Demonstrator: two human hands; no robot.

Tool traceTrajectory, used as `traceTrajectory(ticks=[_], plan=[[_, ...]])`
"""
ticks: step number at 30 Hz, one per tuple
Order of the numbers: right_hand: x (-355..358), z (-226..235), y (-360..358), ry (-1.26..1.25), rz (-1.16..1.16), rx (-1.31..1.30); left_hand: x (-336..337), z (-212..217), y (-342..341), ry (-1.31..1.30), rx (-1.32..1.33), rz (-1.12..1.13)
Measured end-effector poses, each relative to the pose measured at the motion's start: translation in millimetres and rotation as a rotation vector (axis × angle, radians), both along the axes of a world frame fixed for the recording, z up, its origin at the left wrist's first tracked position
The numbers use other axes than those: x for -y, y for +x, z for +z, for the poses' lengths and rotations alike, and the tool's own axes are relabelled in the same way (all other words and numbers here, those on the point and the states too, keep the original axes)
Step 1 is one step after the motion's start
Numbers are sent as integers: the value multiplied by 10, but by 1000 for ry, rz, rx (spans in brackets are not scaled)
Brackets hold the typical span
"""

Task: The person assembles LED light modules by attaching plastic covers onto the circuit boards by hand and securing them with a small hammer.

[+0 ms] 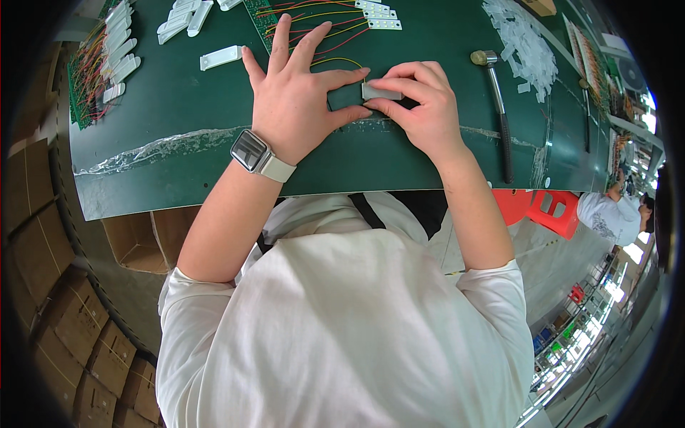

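Green table | left hand spread wide, looks empty | right hand pinches small white piece between both hands | wired pile far left seems done; dotted strips up top seem undone

We see a dark green tabletop with a crinkled clear strip running along its near side. Toward the right we find a hammer beside a heap of translucent pieces. Farther left we see a lone white casing, a narrow green circuit board with red and yellow wires, and wired boards by the left edge.
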State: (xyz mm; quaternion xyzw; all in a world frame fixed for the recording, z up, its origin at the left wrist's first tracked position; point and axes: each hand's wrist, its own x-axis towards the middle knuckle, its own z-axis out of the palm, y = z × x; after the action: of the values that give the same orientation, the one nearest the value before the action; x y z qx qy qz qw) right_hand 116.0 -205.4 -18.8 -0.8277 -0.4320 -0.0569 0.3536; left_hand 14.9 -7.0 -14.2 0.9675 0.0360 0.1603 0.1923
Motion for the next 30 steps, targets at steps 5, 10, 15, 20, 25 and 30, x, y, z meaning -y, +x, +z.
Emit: traceTrajectory(ticks=[5, 10, 15, 20, 25, 30], plan=[[-30, 11, -5, -24, -31, -5, -7, 0, -6, 4, 2, 1], [-1, -12, -12, -15, -4, 38, -2, -3, -5, 8, 5, -3], [-39, 5, -10, -12, -54, -11, -2, 41, 17, 24, 6, -22], [-10, -27, 6, -1, -10, 30, -7, 43, 8, 35, 9, -25], [7, -36, 16, 7, -2, 21, -7, 40, 19, 38, 2, -32], [4, -14, 13, -40, -45, -28, -11, 48, 28, 45, 0, -42]])
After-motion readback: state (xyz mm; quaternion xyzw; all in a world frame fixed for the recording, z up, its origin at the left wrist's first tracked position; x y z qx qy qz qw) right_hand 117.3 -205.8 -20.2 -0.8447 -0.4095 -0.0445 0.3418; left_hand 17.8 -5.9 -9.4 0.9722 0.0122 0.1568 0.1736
